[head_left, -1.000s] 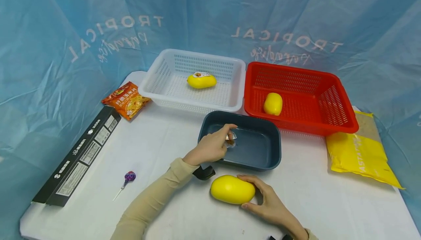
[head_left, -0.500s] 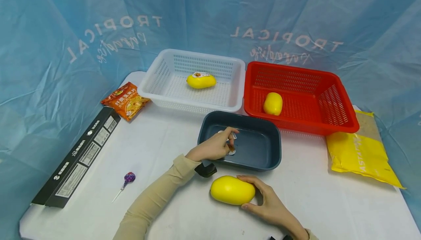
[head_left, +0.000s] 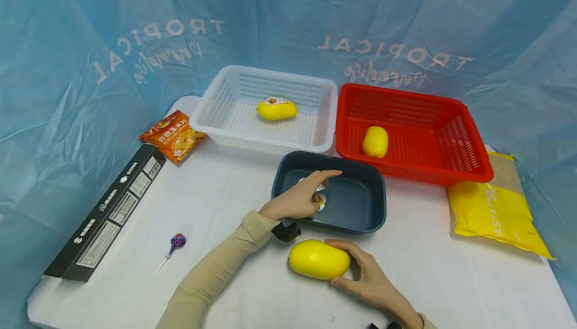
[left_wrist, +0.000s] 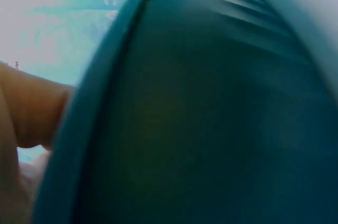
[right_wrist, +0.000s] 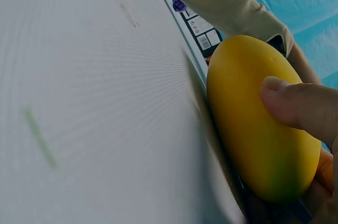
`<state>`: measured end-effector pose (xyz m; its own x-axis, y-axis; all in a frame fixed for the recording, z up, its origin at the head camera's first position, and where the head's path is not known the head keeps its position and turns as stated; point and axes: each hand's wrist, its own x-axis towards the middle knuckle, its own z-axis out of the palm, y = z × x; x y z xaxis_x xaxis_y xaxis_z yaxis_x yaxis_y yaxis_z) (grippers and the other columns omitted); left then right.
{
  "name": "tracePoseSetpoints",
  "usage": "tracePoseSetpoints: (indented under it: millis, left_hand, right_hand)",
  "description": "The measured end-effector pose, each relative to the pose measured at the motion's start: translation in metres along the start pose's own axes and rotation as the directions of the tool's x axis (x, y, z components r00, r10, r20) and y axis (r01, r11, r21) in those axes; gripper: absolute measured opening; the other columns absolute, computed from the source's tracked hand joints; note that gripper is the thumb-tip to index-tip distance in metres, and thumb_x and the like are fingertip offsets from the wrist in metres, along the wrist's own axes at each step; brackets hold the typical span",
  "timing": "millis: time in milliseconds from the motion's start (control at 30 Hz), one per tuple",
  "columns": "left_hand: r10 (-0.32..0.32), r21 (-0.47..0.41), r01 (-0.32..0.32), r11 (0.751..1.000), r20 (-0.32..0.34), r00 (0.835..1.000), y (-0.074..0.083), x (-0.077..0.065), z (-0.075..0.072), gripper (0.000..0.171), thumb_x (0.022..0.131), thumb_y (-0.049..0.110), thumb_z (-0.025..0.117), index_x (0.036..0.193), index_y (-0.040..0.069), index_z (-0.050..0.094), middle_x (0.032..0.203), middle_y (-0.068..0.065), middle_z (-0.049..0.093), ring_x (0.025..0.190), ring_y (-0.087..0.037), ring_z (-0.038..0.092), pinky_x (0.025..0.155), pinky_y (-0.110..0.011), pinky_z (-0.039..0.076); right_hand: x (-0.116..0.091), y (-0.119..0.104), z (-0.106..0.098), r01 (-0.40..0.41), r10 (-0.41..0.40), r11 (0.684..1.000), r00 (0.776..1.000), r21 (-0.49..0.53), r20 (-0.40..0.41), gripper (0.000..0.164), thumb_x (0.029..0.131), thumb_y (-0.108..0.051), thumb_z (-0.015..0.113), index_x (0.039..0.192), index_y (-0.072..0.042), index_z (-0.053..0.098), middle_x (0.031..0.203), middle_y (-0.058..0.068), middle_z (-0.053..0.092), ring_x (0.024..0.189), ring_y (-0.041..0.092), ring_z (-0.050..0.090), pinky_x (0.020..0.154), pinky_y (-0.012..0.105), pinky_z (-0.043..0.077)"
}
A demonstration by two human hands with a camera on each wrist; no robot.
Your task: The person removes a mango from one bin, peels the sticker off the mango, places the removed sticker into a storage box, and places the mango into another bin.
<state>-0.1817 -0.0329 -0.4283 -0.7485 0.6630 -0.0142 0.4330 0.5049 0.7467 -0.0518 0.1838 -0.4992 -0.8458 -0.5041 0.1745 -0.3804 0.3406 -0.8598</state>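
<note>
My right hand [head_left: 371, 279] grips the right end of a smooth yellow mango [head_left: 317, 260] on the table, thumb on the near side and fingers on the far side. The right wrist view shows the thumb pressed against the mango [right_wrist: 253, 123]. My left hand [head_left: 299, 196] reaches into a dark blue bin [head_left: 356, 204], one finger stretched out and others bent down. A round sticker [head_left: 322, 202] shows right beside its bent fingers; I cannot tell whether they pinch it. Another label lies partly hidden under the hand. In the left wrist view the bin wall [left_wrist: 84, 123] blocks most of the hand.
Behind the bin stand a white basket [head_left: 216, 133] holding a stickered mango [head_left: 277, 110] and a red basket [head_left: 433, 174] holding a yellow mango [head_left: 375, 141]. At left are an orange snack bag [head_left: 173, 136], a long black box [head_left: 105, 214] and a lollipop [head_left: 178, 241]. A yellow packet [head_left: 496, 209] lies right.
My left hand has shifted slightly right inside the bin, and one finger now stretches out further. The sticker by its fingers has moved a little and turned. My right hand and its mango stay put.
</note>
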Motion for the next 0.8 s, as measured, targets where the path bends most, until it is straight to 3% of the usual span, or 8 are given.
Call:
tracePoseSetpoints:
  millis: [200, 300, 400, 633, 800]
  left_hand:
    - [0.054, -0.058, -0.061, 0.996, -0.111, 0.992, -0.001, 0.003, 0.002, 0.063, 0.086, -0.007, 0.053, 0.143, 0.016, 0.039, 0.117, -0.014, 0.047, 0.083, -0.021, 0.054, 0.071, -0.020, 0.048]
    - [0.081, -0.101, -0.101, 0.990, -0.193, 0.978, 0.002, 0.004, 0.001, 0.057, 0.086, -0.005, 0.056, 0.140, 0.011, 0.042, 0.123, -0.013, 0.047, 0.096, -0.026, 0.057, 0.081, -0.030, 0.054]
    - [0.084, -0.143, -0.122, 0.982, -0.246, 0.966, 0.009, 0.007, -0.004, 0.056, 0.087, -0.002, 0.059, 0.139, 0.009, 0.042, 0.136, -0.013, 0.043, 0.109, -0.030, 0.056, 0.093, -0.044, 0.052]
    - [0.000, -0.261, -0.088, 0.961, -0.319, 0.948, 0.020, 0.025, -0.010, 0.053, 0.092, 0.005, 0.058, 0.141, 0.010, 0.040, 0.144, -0.012, 0.041, 0.126, -0.032, 0.048, 0.104, -0.048, 0.043]
    - [-0.053, -0.293, -0.039, 0.955, -0.302, 0.952, 0.023, 0.041, -0.007, 0.054, 0.094, 0.010, 0.058, 0.143, 0.009, 0.037, 0.144, -0.015, 0.040, 0.129, -0.034, 0.043, 0.107, -0.047, 0.041]
  right_hand:
    - [0.000, 0.002, 0.001, 0.018, -0.019, 1.000, 1.000, 0.018, 0.004, 0.065, 0.080, -0.020, 0.080, 0.137, -0.015, 0.049, 0.138, 0.004, 0.057, 0.129, 0.008, 0.050, 0.110, 0.011, 0.030]
    - [-0.001, 0.002, 0.001, 0.017, -0.017, 1.000, 1.000, 0.025, -0.001, 0.065, 0.080, -0.020, 0.080, 0.137, -0.016, 0.049, 0.138, 0.003, 0.057, 0.130, 0.007, 0.049, 0.110, 0.011, 0.030]
    - [-0.001, 0.002, 0.001, 0.007, -0.007, 1.000, 1.000, 0.023, -0.004, 0.065, 0.080, -0.021, 0.080, 0.137, -0.017, 0.049, 0.138, 0.002, 0.056, 0.130, 0.007, 0.049, 0.110, 0.011, 0.029]
    - [0.000, 0.000, 0.000, -0.033, 0.033, 0.999, 0.999, 0.023, -0.001, 0.064, 0.080, -0.023, 0.080, 0.137, -0.021, 0.049, 0.139, -0.002, 0.056, 0.130, 0.008, 0.049, 0.110, 0.012, 0.032]
    - [0.000, -0.002, 0.000, -0.037, 0.037, 0.999, 0.999, 0.039, 0.006, 0.064, 0.080, -0.023, 0.079, 0.137, -0.021, 0.050, 0.139, -0.001, 0.056, 0.131, 0.007, 0.049, 0.110, 0.012, 0.031]
